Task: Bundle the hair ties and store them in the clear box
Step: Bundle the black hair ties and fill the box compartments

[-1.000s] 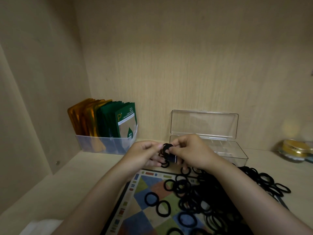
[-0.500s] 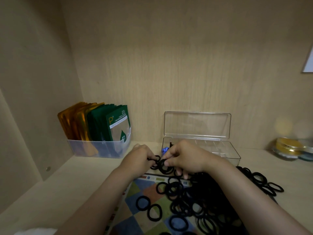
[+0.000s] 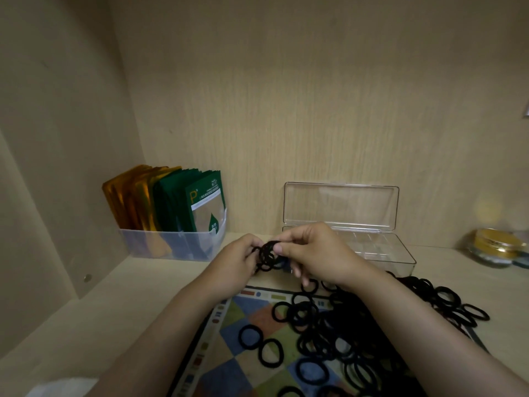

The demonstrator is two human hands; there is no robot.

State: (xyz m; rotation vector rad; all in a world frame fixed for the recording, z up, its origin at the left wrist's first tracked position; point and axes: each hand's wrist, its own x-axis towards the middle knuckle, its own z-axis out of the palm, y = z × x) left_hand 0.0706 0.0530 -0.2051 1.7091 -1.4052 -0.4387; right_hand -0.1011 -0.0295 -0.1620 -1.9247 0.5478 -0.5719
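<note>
Head view showed the clear box [image 3: 380, 247] at the back of the shelf, its lid [image 3: 340, 206] raised upright. Just in front of the box's left end, both hands held a small bundle of black hair ties [image 3: 267, 255] off the surface: the left hand [image 3: 234, 259] gripped it with curled fingers, and the right hand [image 3: 317, 253] pinched it between thumb and forefinger. Loose hair ties [image 3: 343, 330] lay heaped on a patterned mat [image 3: 240, 313] in front of the box. A bin of sachets [image 3: 171, 245] stood left of the box, a gold-lidded jar [image 3: 495, 247] to its right.
</note>
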